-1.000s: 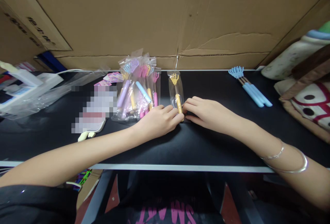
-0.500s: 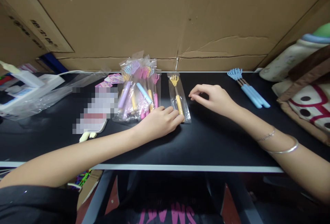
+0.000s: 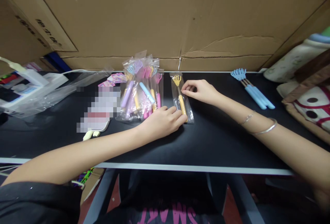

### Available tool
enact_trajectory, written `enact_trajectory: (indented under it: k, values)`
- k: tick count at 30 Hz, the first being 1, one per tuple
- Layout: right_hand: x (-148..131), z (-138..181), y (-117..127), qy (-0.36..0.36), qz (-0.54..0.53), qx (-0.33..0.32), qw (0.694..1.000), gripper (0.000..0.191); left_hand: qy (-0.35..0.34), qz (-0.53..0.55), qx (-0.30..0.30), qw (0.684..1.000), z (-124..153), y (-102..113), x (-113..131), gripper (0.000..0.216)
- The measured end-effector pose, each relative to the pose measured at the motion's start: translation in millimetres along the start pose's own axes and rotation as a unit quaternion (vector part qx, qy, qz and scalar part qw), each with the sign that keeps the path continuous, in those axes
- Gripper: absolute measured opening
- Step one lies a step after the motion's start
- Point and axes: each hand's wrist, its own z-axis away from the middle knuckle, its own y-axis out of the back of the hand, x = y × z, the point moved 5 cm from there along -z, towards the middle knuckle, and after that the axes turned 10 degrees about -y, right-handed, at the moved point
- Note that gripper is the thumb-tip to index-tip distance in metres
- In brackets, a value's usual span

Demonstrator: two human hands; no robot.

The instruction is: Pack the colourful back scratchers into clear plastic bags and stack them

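Observation:
A yellow claw-headed scratcher in a clear bag (image 3: 181, 97) lies on the black table (image 3: 211, 138). My left hand (image 3: 162, 122) rests with curled fingers pressed on the bag's near end. My right hand (image 3: 199, 90) pinches the bag's right edge near the yellow claw head. Left of this bag lies a pile of bagged scratchers (image 3: 141, 90) in purple, pink, blue and yellow.
Blue scratchers without bags (image 3: 251, 88) lie at the back right. Cardboard (image 3: 165, 21) walls the rear. A soft patterned bag (image 3: 306, 93) is at the right. Clear plastic (image 3: 51, 91), a white device (image 3: 31, 81) and printed cards (image 3: 113, 78) sit left.
My right hand let go of the bag's near end, lifted away, then came to the bag's upper right edge by the claw head. My left hand stayed on the near end.

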Motion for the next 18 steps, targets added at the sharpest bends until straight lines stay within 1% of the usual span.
enact_trajectory:
  k: [4,7,10,13,18]
  values:
    - [0.8,-12.9,-7.9,0.017,-0.062,-0.048,0.997,0.023,-0.002,-0.001,-0.001,1.0,0.1,-0.5,0.2,0.01]
    - [2.8,-16.3,-11.2,0.017,-0.112,-0.078,0.991,0.03,-0.001,0.0,0.006,1.0,0.1,-0.5,-0.1,0.011]
    - [4.4,-15.9,-11.6,0.007,-0.134,-0.077,0.988,0.032,0.0,0.001,0.003,1.0,0.2,-0.9,-0.1,0.011]
    - [5.2,-14.8,-11.8,0.004,-0.139,-0.067,0.988,0.029,0.0,0.002,-0.007,1.0,0.3,-1.2,0.0,0.011]
    - [9.7,-15.0,-12.0,0.023,-0.161,-0.06,0.985,0.023,-0.002,0.004,-0.02,1.0,0.1,-0.6,-0.4,0.012]
